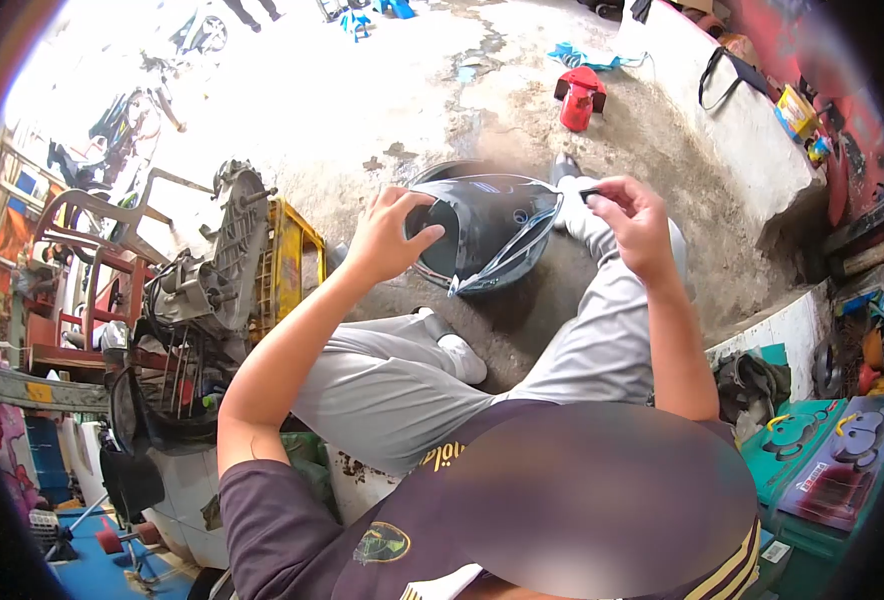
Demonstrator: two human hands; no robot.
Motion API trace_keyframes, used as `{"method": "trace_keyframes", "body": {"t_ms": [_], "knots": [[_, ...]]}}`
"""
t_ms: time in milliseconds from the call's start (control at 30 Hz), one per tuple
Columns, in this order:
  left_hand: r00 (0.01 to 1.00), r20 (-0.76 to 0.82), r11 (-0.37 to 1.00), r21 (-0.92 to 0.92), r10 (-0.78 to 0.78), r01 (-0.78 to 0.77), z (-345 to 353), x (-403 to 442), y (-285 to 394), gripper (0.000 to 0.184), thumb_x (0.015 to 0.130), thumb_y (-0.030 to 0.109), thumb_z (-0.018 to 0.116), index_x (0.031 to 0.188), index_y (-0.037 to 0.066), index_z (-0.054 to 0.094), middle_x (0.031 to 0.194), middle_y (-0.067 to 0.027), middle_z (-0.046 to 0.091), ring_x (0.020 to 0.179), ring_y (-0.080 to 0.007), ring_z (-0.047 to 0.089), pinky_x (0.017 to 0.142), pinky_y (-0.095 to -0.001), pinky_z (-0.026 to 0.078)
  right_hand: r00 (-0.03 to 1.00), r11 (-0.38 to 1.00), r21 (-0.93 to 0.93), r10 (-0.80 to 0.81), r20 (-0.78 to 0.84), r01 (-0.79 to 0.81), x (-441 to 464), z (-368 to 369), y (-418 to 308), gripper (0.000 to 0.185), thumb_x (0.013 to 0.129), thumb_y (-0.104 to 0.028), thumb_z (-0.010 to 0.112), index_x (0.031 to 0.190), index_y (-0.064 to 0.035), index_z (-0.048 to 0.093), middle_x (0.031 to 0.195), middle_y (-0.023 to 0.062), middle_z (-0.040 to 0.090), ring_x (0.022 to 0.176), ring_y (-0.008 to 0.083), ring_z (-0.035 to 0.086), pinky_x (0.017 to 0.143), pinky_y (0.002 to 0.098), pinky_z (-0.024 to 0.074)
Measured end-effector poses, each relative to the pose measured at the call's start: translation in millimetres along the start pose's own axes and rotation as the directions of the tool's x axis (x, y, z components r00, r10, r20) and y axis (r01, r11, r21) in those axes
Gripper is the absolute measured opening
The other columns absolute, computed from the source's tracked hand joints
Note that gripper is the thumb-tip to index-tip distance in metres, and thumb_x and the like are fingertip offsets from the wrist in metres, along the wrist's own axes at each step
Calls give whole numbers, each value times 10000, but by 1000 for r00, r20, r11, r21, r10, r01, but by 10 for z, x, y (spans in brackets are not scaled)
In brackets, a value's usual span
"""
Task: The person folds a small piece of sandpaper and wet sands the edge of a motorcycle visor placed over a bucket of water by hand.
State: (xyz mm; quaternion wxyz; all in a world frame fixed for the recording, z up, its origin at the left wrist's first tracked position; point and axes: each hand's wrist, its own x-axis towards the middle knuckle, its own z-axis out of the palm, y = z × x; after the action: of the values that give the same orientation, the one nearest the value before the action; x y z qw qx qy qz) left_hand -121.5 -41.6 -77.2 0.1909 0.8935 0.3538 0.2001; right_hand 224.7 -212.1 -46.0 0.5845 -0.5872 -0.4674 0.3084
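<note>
Basin (510,281) partly covered, right hand (639,222) pinching indistinct piece (589,195)

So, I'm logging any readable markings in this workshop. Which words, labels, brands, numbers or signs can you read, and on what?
"nöla": across the dark shirt, incomplete, reading uncertain.
Too small or blurred to read: the shirt badge, the purple cover, the white sticker, the yellow package.

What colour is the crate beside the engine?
The crate is yellow; the head view, the only one, shows it.
</note>
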Motion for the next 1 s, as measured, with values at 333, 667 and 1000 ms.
{"method": "trace_keyframes", "body": {"t_ms": [333, 667, 1000], "knots": [[964, 264, 984, 163, 24, -70, 278, 479, 452, 516, 937, 420, 803, 1386, 188, 700, 1467, -151, 572, 1408, -378, 503, 1223, -536, 356, 936, 931, 194, 334, -111, -309, -354, -237, 991, 71, 1064, -79, 649, 1131, -57, 655, 982, 27, 739, 891, 116, 704, 810, 280, 560], [974, 223, 991, 133, -22, -8, 1563, 1473, 217, 592, 915, 469, 815, 1426, 201, 680, 1551, -187, 541, 1487, -414, 455, 1173, -639, 393, 871, 868, 251, 471, -141, -429, -245, -162, 1768, 183, 1048, -45, 686, 1211, 36, 693, 1003, 80, 766, 914, 142, 738, 892, 285, 597], [895, 304, 903, 380, -327, 200, 2412, 1760, 476, 908, 872, 749, 714, 1601, 242, 525, 1674, -228, 426, 1595, -525, 289, 1156, -877, 232, 901, 948, -38, 289, -324, -317, 633, 68, 2982, 116, 998, -83, 736, 1076, 3, 745, 908, 29, 752, 774, 103, 675, 729, 289, 543]]}}
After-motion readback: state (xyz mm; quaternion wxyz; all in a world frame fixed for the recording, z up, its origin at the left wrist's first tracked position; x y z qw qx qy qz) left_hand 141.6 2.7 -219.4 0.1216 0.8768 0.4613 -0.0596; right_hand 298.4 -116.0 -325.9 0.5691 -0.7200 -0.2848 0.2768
